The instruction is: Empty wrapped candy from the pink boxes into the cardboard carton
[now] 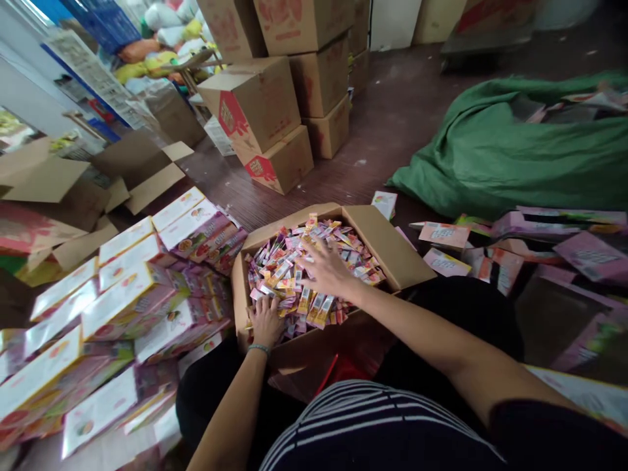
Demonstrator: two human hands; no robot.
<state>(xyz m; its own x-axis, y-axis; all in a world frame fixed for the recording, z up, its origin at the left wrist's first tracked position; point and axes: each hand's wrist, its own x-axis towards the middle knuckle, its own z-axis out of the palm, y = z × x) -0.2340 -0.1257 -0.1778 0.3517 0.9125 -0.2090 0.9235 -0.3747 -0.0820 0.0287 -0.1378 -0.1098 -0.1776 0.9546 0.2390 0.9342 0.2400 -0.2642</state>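
Between my knees stands an open cardboard box (387,242), filled with a heap of small stick sachets (318,304) in pink, orange and yellow. My right hand (326,268) lies over the middle of the heap with its fingers spread, touching the sachets. At the near left corner of the box, my left hand (265,320) rests on the sachets, fingers apart and pointing away from me. Neither hand visibly grips a sachet. The fingertips of the left hand are partly lost among the sachets.
Stacked printed cartons (118,301) fill the left side. Ahead stand tall brown cardboard boxes (260,111). At the right lies a green sack (515,144), with opened, flattened cartons (495,255) in front of it. Open empty boxes (142,170) stand at the far left.
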